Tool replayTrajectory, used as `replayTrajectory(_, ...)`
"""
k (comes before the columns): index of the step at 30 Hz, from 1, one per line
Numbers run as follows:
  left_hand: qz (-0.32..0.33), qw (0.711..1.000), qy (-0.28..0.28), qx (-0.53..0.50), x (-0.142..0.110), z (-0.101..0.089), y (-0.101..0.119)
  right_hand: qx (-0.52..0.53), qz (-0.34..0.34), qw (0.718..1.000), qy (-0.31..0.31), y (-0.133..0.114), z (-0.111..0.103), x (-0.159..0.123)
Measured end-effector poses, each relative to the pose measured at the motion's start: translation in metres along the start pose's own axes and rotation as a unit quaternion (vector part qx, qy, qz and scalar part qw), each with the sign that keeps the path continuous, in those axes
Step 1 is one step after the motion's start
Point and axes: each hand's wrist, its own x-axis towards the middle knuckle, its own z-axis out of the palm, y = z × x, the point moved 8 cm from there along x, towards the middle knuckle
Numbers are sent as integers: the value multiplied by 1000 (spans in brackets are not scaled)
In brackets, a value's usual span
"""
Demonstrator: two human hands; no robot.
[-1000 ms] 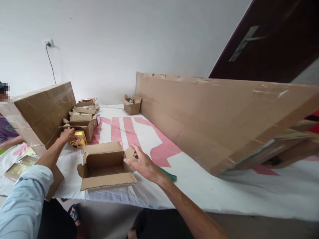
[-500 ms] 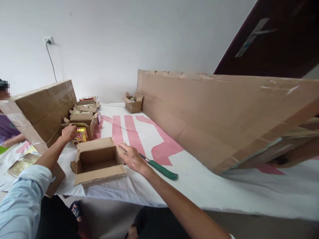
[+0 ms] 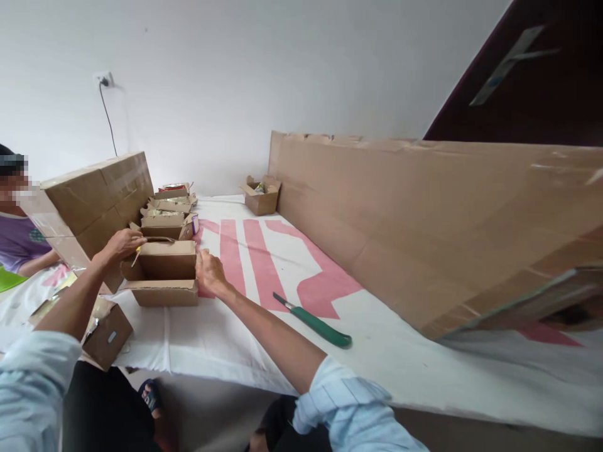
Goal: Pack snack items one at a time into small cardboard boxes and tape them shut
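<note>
An open cardboard box (image 3: 164,294) with raised flaps stands on the cloth-covered table, its visible inside bare. My right hand (image 3: 210,271) grips this box by its right end. Beyond the box's back left corner, my left hand (image 3: 123,243) has its fingers closed and bent down; what they grip is hidden. A thin sliver of a yellow packet (image 3: 138,250) shows just below those fingers. Directly behind is the nearest of a row of open cardboard boxes (image 3: 162,231).
A green-handled knife (image 3: 320,326) lies right of my right forearm. A long cardboard panel (image 3: 367,226) stands on the right, a large carton (image 3: 98,201) on the left. A small open box (image 3: 261,202) sits near the wall. Another person (image 3: 23,242) is at far left.
My right hand has moved the open box away from me and to the left, up against the row. The yellow packet under my left hand is now mostly hidden.
</note>
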Motion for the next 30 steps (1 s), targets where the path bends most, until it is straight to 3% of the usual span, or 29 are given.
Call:
replayTrajectory(2, 25, 1000, -10, -12, -14, 5, 17, 7, 7, 1000, 1, -8, 12, 6)
replayTrajectory(5, 81, 993, -78, 30, -44, 39, 51, 31, 6, 999, -1, -22, 27, 11)
replayTrajectory(7, 71, 984, -89, 134, -62, 62, 61, 50, -2, 999, -1, -30, 33, 10)
replayTrajectory(9, 35, 975, -70, 207, -71, 73, 60, 77, -22, 997, -2, -33, 35, 6)
replayTrajectory(12, -11, 970, -31, 241, -73, 73, 51, 117, -63, 991, -27, -27, 32, -3)
replayTrajectory(17, -33, 964, 6, 262, -68, 71, 46, 9, -84, 990, -112, 3, 35, -24)
replayTrajectory(23, -21, 966, 4, 259, -79, 84, 51, -66, -142, 961, -230, 30, 73, -97)
replayTrajectory(27, -3, 977, 37, 212, -102, 85, 60, -132, -188, 933, -276, 49, 95, -144)
replayTrajectory(30, 23, 983, 119, 138, -137, 69, 74, -138, -193, 932, -273, 61, 96, -164)
